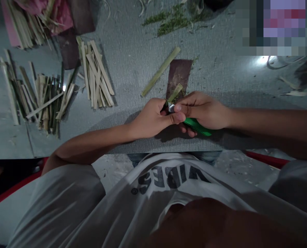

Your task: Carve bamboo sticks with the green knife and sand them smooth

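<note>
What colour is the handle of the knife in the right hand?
The knife handle is bright green, clearest in the head view below the right hand.

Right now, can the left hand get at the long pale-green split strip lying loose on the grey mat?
Probably yes: only bare grey mat lies between the left hand and the long pale-green strip. But that hand is shut on a short green strip, so it isn't free.

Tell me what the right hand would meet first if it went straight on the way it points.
Probably the left hand: the right hand, holding a green-handled knife, points straight at it, and the two touch by the short strip.
</note>
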`<control>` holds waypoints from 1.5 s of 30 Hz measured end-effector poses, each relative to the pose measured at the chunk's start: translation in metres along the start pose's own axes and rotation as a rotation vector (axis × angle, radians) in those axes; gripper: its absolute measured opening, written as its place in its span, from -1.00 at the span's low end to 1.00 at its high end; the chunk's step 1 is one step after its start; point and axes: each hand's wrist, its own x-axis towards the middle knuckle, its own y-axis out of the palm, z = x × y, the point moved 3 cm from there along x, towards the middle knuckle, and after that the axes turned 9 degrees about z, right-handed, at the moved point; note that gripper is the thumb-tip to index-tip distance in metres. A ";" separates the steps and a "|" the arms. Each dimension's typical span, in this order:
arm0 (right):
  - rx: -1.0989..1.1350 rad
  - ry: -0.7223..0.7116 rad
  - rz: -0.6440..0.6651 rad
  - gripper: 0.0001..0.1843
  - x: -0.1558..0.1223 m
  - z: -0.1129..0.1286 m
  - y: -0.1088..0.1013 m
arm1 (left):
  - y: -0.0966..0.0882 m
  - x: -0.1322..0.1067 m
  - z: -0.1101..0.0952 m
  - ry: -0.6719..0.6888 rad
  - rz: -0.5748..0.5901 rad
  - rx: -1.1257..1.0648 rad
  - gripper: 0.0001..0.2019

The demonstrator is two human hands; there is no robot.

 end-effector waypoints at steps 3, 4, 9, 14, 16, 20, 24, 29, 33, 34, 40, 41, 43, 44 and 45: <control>-0.053 -0.092 -0.100 -0.23 -0.001 0.001 0.002 | 0.000 0.001 -0.001 0.007 0.044 -0.043 -0.17; -0.058 -0.080 -0.103 -0.25 -0.001 0.001 0.002 | -0.001 0.001 0.000 0.004 0.045 -0.048 -0.17; 0.035 0.126 -0.002 -0.47 -0.008 0.002 -0.001 | -0.001 0.001 0.005 -0.040 0.037 -0.016 -0.22; 0.091 0.212 -0.064 -0.55 -0.013 0.011 0.001 | 0.004 0.003 0.003 -0.037 0.086 -0.061 -0.18; 0.083 0.201 -0.032 -0.50 -0.010 0.010 0.000 | 0.003 0.004 0.003 -0.022 0.066 -0.059 -0.17; 0.019 0.136 0.008 -0.31 -0.002 0.002 -0.002 | -0.001 0.001 0.009 -0.025 0.010 -0.021 -0.20; -0.039 -0.028 -0.117 -0.24 -0.001 0.000 -0.001 | -0.004 0.000 0.008 -0.015 0.020 -0.012 -0.19; -0.002 0.099 0.006 -0.27 -0.003 0.004 -0.003 | -0.001 0.003 0.002 -0.014 0.044 -0.049 -0.22; 0.032 0.169 0.038 -0.33 -0.002 0.002 -0.012 | 0.003 0.004 0.001 -0.039 0.061 -0.083 -0.16; 0.035 0.166 0.040 -0.33 -0.001 0.000 -0.013 | 0.004 0.004 0.000 -0.039 0.064 -0.084 -0.17; 0.018 0.077 -0.021 -0.26 0.000 -0.007 -0.005 | 0.001 0.003 0.005 -0.022 0.045 -0.082 -0.18; 0.001 0.060 -0.060 -0.25 -0.001 -0.007 -0.003 | -0.001 0.003 0.007 -0.019 0.019 -0.062 -0.19; -0.027 0.035 -0.115 -0.25 -0.002 -0.004 0.001 | -0.004 0.002 0.010 -0.015 -0.022 -0.018 -0.21; -0.037 0.021 -0.133 -0.24 -0.002 -0.003 0.002 | -0.005 0.002 0.012 -0.014 -0.024 -0.009 -0.22; -0.046 0.011 -0.143 -0.23 -0.002 -0.002 0.003 | -0.006 0.002 0.013 -0.010 -0.017 -0.015 -0.22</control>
